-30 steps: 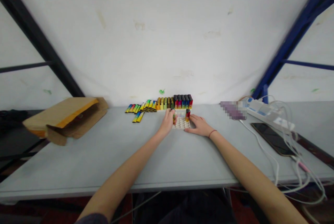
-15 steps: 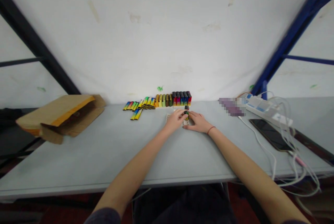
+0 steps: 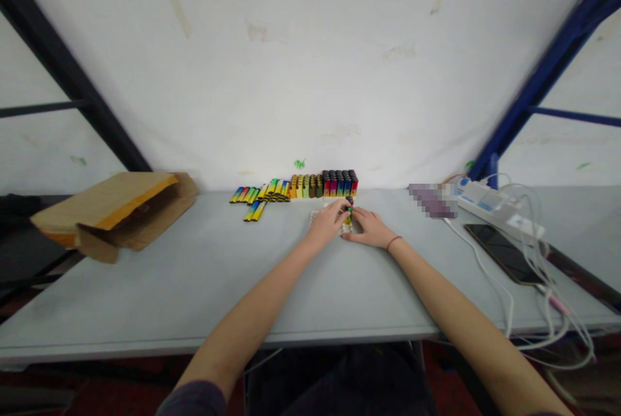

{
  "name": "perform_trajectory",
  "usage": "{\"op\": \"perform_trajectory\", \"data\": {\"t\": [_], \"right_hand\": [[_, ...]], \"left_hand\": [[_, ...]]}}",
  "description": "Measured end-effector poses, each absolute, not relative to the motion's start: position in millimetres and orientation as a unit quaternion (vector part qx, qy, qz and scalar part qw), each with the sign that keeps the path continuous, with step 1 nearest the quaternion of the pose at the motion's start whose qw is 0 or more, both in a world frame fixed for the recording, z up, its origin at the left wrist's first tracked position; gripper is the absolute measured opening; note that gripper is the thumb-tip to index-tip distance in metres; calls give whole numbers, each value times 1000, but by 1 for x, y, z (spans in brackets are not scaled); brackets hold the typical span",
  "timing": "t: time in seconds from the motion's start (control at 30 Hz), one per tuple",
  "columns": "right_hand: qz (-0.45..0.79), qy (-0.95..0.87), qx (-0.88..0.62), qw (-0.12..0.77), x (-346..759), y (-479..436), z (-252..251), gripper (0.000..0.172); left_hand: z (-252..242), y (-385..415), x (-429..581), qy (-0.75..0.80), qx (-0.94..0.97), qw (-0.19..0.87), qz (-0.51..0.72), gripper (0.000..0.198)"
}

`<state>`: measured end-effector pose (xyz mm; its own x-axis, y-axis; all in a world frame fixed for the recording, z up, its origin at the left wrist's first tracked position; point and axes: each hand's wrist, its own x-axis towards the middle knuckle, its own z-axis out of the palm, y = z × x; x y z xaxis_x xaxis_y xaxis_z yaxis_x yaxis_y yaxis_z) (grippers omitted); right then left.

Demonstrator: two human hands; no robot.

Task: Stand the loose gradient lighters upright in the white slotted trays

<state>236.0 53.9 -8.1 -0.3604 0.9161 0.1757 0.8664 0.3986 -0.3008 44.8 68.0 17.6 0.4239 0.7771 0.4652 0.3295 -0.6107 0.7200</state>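
**Q:** Hands, item one?
**A:** Logged: left hand [image 3: 328,222] pinches one upright lighter [image 3: 348,208] over one white tray [image 3: 314,216], centre of scene. The right hand [image 3: 369,227] lies loosely open, fingertips at the lighter.
**Q:** Change?
**A:** A second ago the hands stood apart and the tray was uncovered.
**Q:** Rest?
**A:** One lighter row [image 3: 324,184] far, loose lighters [image 3: 256,201] left, too small to count. One cardboard box [image 3: 111,212], one phone [image 3: 502,253].

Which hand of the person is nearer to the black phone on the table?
Right. The right hand is mid-table, with the phone off to its right, not touching. The left hand sits just left of the right hand, so farther away.
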Motion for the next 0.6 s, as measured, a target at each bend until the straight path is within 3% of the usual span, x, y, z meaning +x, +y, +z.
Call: {"op": "perform_trajectory", "data": {"t": [0.23, 0.4, 0.6], "right_hand": [[73, -820, -544, 162, 236, 53, -7, 80], [78, -821, -543, 157, 236, 52, -5, 76], [80, -822, -543, 155, 236, 52, -5, 78]], "left_hand": [[26, 64, 33, 386, 823, 124, 397, 31], [39, 83, -23, 588, 737, 31, 331, 32], [34, 111, -113, 741, 623, 52, 245, 21]]}}
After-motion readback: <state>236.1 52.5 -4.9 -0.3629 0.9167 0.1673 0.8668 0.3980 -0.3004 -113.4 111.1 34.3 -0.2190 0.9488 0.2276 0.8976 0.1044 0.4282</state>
